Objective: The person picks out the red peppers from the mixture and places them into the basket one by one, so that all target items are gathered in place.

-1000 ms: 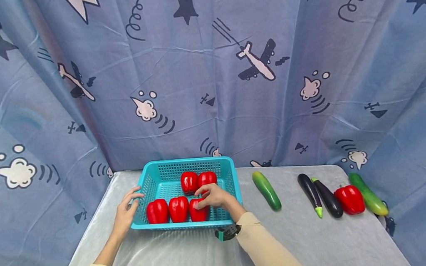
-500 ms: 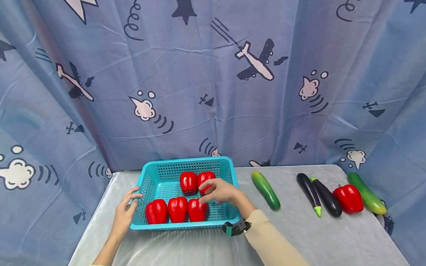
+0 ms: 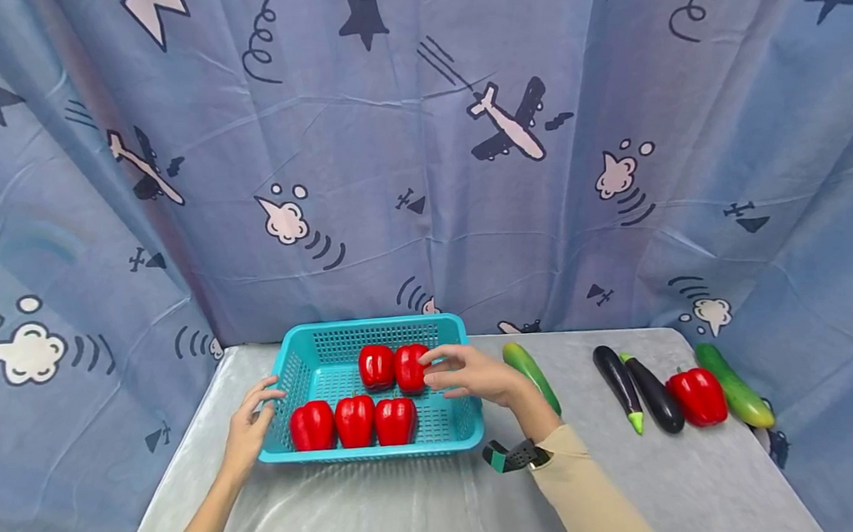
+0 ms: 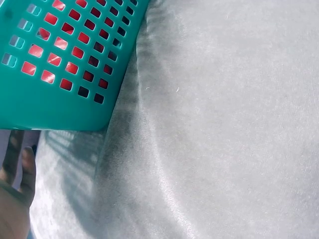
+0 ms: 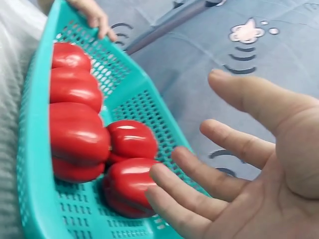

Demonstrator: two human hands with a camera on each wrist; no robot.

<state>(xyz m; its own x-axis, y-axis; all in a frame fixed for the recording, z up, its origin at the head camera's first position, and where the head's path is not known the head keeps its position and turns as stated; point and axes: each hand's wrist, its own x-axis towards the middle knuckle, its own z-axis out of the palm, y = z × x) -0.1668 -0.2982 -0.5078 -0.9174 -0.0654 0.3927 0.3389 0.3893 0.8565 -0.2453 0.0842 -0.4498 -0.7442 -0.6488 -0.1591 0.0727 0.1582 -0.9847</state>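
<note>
A teal basket (image 3: 462,430) sits on the grey-covered table and holds several red peppers. Three stand in its front row (image 3: 354,420) and two in its back row (image 3: 377,366). My left hand (image 3: 262,397) grips the basket's left rim, fingers curled over it (image 5: 94,17). My right hand (image 3: 438,372) hovers over the basket's right side with fingers spread, next to the back right pepper (image 3: 409,368), holding nothing. The right wrist view shows the bare palm (image 5: 214,134) above the peppers (image 5: 77,134). In the left wrist view only the basket wall (image 4: 50,104) and a bit of hand (image 4: 15,199) show.
Right of the basket lie a cucumber (image 3: 536,373), two eggplants (image 3: 619,378) (image 3: 657,398), a red pepper (image 3: 698,396) and another cucumber (image 3: 737,388). A blue patterned curtain (image 3: 419,175) walls the table on three sides. Bare cloth (image 3: 416,509) lies in front.
My right hand has let go of the front right pepper, risen and moved right and back over the basket's right side. The left hand has stayed on the rim.
</note>
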